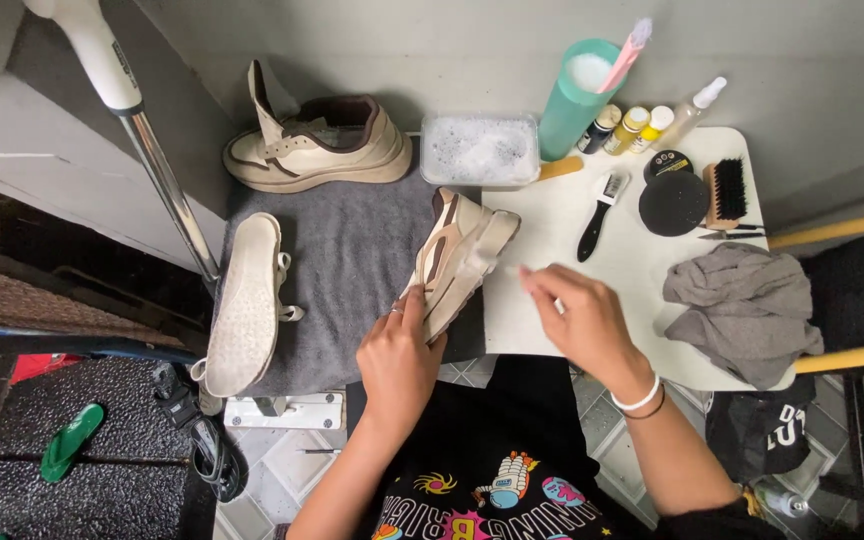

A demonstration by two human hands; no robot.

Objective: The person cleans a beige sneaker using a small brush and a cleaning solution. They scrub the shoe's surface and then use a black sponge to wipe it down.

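Two hands at the front edge of the work surface. My left hand (399,350) grips the heel end of a beige and brown sneaker (460,255), fingers curled onto its side; the sneaker lies tilted on its edge, sole turned to the right, straddling the seam between the grey towel (352,260) and the white table (622,270). My right hand (577,315) hovers just right of the sneaker's sole, fingers drawn together; motion blur at the fingertips, so I cannot tell whether they pinch anything.

On the towel: a second sneaker (317,145) upright at the back, and a third shoe (245,305) flipped sole-up at the left edge. Behind the held sneaker sits a clear tub of foam (479,150). Next to it, a green cup (577,100) with a pink-handled brush standing in it, then a row of small bottles (632,128). On the table: a black-handled brush (597,215), a round black tin (674,203), a wooden bristle brush (724,192), and a crumpled grey cloth (742,310) at the right edge. Green flip-flop (70,440) on the floor, far left.
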